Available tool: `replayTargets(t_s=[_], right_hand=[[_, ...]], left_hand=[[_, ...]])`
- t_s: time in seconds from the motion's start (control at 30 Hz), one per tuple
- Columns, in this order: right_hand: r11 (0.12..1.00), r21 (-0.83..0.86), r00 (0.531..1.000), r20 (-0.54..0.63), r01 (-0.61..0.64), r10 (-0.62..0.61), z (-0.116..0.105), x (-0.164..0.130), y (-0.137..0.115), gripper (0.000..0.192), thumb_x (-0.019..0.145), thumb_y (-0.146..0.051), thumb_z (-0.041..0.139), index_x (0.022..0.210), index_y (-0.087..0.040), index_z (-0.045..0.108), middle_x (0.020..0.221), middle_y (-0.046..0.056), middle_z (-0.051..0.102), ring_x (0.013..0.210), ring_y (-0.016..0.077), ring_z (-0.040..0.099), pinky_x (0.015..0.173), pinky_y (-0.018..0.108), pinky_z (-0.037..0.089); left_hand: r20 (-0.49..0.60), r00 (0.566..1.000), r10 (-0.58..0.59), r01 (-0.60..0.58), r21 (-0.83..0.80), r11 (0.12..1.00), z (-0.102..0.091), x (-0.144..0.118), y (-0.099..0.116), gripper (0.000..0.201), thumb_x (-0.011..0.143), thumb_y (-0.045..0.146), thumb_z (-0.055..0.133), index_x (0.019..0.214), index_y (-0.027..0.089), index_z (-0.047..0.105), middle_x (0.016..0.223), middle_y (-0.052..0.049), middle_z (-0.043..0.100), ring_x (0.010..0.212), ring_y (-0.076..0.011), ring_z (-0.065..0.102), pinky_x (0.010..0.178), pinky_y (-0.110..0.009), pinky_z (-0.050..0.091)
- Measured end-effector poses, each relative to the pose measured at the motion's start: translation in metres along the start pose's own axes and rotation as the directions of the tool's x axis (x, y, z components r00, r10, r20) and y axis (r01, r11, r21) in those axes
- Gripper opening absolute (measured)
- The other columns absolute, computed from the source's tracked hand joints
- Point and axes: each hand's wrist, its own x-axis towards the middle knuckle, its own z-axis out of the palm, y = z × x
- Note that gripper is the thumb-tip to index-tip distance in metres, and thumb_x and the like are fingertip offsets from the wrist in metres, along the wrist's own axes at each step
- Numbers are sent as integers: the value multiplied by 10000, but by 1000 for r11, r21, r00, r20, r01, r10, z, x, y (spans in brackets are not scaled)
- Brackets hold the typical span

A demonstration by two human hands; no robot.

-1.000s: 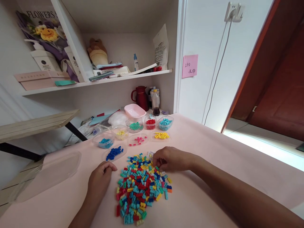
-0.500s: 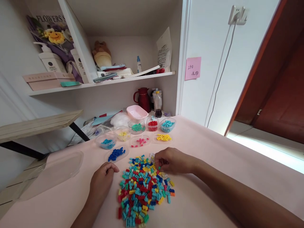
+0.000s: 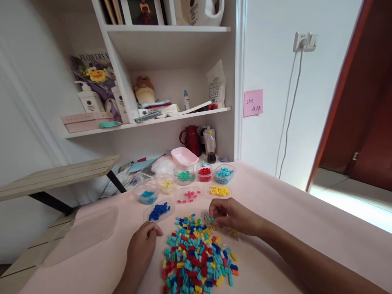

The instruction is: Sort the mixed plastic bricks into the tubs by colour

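A mixed pile of small toy building bricks [image 3: 196, 257] in red, turquoise, yellow, blue and other colours lies on the pink tabletop. At its upper right edge, my right hand [image 3: 231, 214] pinches a small green toy brick [image 3: 212, 219] between thumb and fingers. Pale bricks [image 3: 206, 218] lie just left of those fingertips. Resting on the table left of the pile, my left hand [image 3: 143, 243] is closed, its fingers curled and nothing visible in them. Nearest to it is a clear tray of dark blue bricks [image 3: 159, 211].
Beyond the pile stand clear containers of sorted bricks: yellow [image 3: 219, 190], pink [image 3: 189, 196], red [image 3: 204, 174], green [image 3: 185, 176] and turquoise [image 3: 224, 173]. Behind are a pink basin [image 3: 184, 156], a red jug [image 3: 192, 141] and a bottle [image 3: 210, 147]. A clear lid [image 3: 82, 234] lies left.
The camera view has tilted up and shifted left, so everything sits lower and further right. My right hand has lifted slightly from the pile's edge, with the green brick now showing at its fingertips.
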Motion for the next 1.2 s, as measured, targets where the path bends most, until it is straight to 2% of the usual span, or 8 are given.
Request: replayTargets(t_s=[0.17, 0.33, 0.5, 0.67, 0.83, 1.03, 1.13, 1.2], right_hand=[[997, -77, 1000, -6, -25, 25, 0, 1, 8, 90, 711, -160, 615, 780, -177, 561, 644, -38, 539, 557, 92, 446, 497, 197, 343], [999, 22, 998, -44, -50, 51, -1, 6, 8, 94, 737, -207, 590, 801, -181, 526, 653, -29, 561, 570, 107, 516, 523, 215, 401], [996, -83, 986, -162, -43, 29, -7, 42, -13, 103, 712, -222, 602, 779, -183, 535, 630, -34, 562, 533, 129, 580, 481, 228, 414], [984, -177, 879, -471, -15, -71, -22, 112, -40, 115, 729, -232, 565, 836, -191, 551, 718, -17, 593, 562, 126, 598, 523, 237, 444], [991, -134, 803, -590, 4, -83, -29, 149, -47, 323, 753, -247, 541, 1073, -202, 535, 897, 27, 610, 619, 123, 620, 515, 227, 434], [1000, 1, 872, -489, 14, -12, -13, 105, -39, 275, 799, -361, 524, 983, -165, 587, 788, 23, 614, 579, 120, 604, 488, 227, 441], [990, 138, 965, -259, -6, 42, -6, 61, -42, 295, 804, -403, 568, 944, -147, 608, 744, 21, 611, 534, 102, 563, 453, 213, 400], [985, 152, 989, -110, -79, 96, -5, 33, -44, 260, 809, -376, 586, 918, -143, 627, 651, -11, 569, 485, 77, 501, 434, 193, 366]], left_hand=[[-29, 1000, 2, -2, -29, 1000, 1, -1, -1, 265, 695, 121, 410, 595, 237, 626, 726, 27, 693, 747, -178, 626, 671, -245, 406], [-50, 999, -6, 3, -66, 998, -1, -4, 1, 271, 708, 102, 415, 579, 229, 616, 735, 20, 700, 748, -169, 634, 671, -240, 405], [-54, 999, -7, 1, -99, 995, -1, -8, 2, 271, 722, 94, 423, 579, 226, 611, 747, 22, 696, 757, -162, 633, 665, -233, 394], [-63, 998, -16, 9, -111, 994, -2, -9, 2, 273, 710, 67, 416, 577, 216, 601, 727, 16, 682, 737, -156, 625, 659, -232, 387], [-83, 996, -20, 10, -115, 993, -2, -10, 2, 275, 708, 65, 406, 576, 212, 596, 723, 12, 687, 739, -156, 637, 668, -232, 400], [-80, 997, -10, -1, -128, 992, 1, -6, -5, 275, 712, 87, 414, 578, 221, 613, 723, 17, 692, 736, -160, 639, 664, -234, 410], [-56, 998, -3, -4, -125, 992, 2, -2, -8, 263, 721, 116, 420, 603, 228, 628, 725, 18, 694, 745, -172, 639, 689, -246, 423], [-35, 999, -1, -3, -116, 993, 2, 0, -8, 258, 724, 135, 418, 628, 233, 636, 745, 19, 701, 788, -183, 640, 730, -256, 425]])
